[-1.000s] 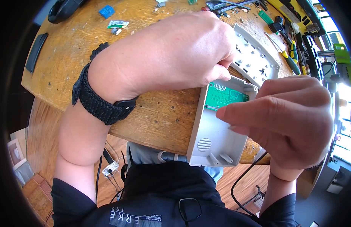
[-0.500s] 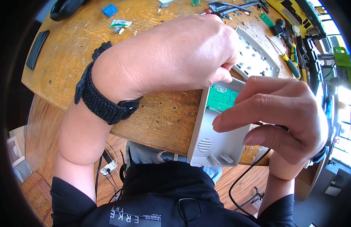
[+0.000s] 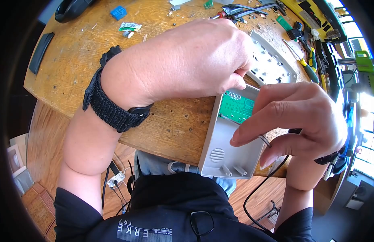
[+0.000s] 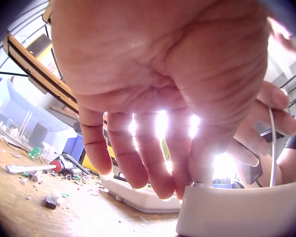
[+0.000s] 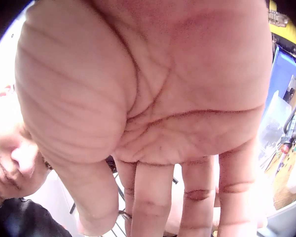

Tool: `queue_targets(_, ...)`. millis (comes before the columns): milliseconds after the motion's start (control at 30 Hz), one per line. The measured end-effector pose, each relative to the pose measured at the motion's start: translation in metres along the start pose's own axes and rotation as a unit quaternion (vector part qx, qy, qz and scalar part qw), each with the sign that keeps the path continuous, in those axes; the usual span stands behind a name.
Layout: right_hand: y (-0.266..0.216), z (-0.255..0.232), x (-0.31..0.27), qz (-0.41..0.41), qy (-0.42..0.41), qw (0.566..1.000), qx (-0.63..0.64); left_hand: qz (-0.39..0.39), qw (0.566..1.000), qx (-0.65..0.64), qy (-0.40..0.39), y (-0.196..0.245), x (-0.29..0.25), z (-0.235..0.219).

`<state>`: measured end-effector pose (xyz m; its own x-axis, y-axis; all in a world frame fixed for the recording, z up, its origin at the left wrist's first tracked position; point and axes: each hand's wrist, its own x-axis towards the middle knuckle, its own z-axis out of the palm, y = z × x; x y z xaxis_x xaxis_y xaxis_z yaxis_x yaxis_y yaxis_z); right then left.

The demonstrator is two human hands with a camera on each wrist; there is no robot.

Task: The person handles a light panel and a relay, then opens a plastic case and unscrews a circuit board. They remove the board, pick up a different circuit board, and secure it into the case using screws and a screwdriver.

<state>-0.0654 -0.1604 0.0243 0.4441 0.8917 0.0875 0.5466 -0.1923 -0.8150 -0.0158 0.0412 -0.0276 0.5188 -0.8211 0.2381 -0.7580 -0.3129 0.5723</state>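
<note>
A light-grey plastic case [image 3: 231,145] lies open side up at the table's front edge, a green circuit board [image 3: 234,105] in its far end. My left hand [image 3: 199,56] reaches across to the case's far left corner. Its thumb and forefinger pinch the rim there, and the other fingers hang down beyond it in the left wrist view. Above the case's right side, my right hand [image 3: 302,121] holds a thin grey wire [image 3: 265,141] between curled thumb and fingers, thumb tip and forefinger tip apart. In the left wrist view this wire rises from the case to that hand.
Behind the case lies another light-grey shell [image 3: 271,56] with posts. Screwdrivers [image 3: 310,71] and a yellow toolbox [image 3: 310,16] crowd the right side. Toward the back are a blue block [image 3: 118,13] and scraps. A black cable [image 3: 251,193] hangs at the front right.
My right hand has drawn back slightly to the right, and its thumb and forefinger have spread apart, bringing the grey wire between them into sight. The left hand stays at the case's corner.
</note>
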Motion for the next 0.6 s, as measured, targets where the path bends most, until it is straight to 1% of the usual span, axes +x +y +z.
queue_targets(67,0.000,-0.001,0.000,-0.008,-0.003,1.000,0.004,0.004,1.000,-0.003,0.001,0.000,0.000,0.000)
queue_targets(167,-0.006,0.000,0.004,-0.013,0.017,1.000,-0.014,-0.003,1.000,-0.009,0.002,0.002,0.000,0.000)
queue_targets(200,-0.011,-0.002,0.005,0.013,0.021,0.999,-0.036,0.000,1.000,-0.005,0.007,0.001,0.000,0.000)
queue_targets(267,-0.014,0.000,0.006,0.038,0.025,0.997,-0.058,0.003,1.000,-0.002,0.013,0.001,-0.001,0.000)
queue_targets(300,-0.015,0.002,0.007,0.039,0.053,0.994,-0.088,0.005,1.000,0.002,0.015,0.001,-0.001,0.000)
queue_targets(400,-0.016,0.011,0.009,0.049,0.101,0.987,-0.119,0.007,1.000,0.012,0.017,0.002,-0.001,0.000)
queue_targets(600,-0.018,0.021,0.015,0.079,0.152,0.975,-0.144,0.007,1.000,0.014,0.005,0.002,-0.001,-0.002)
